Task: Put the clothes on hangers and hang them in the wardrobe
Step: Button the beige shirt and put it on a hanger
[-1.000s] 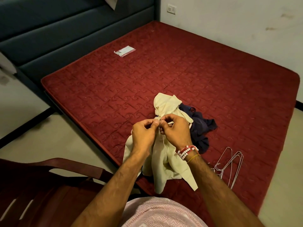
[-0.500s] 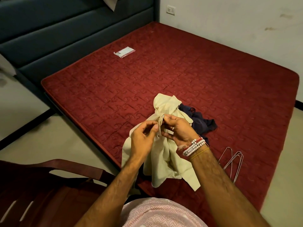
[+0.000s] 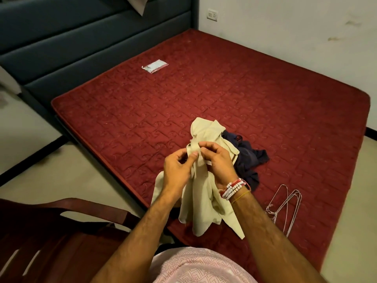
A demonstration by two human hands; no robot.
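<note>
- The left grip (image 3: pixel 177 170) is pinching a fold of the cream garment (image 3: pixel 204 203), with its thumb lying on the cloth.
- The right grip (image 3: pixel 219 162) is pinching the same fold just beside it, fingertips curling onto the fabric; the two grips are almost touching.
- The cream garment is being held up over the near edge of the red mattress (image 3: pixel 265 99). Its top is bunching behind the grips and its loose ends are hanging below them.
- A dark blue garment (image 3: pixel 247 160) is lying crumpled on the mattress, just beside the right grip and partly behind the cream cloth.
- Wire hangers (image 3: pixel 285 205) are lying flat on the mattress to the right of the right forearm, apart from both grips.
- Beaded bracelets (image 3: pixel 232 188) are sitting on the right wrist.
- A small clear packet (image 3: pixel 155 66) is lying far up the mattress, and a reddish-brown chair (image 3: pixel 61 231) is standing at lower left.
</note>
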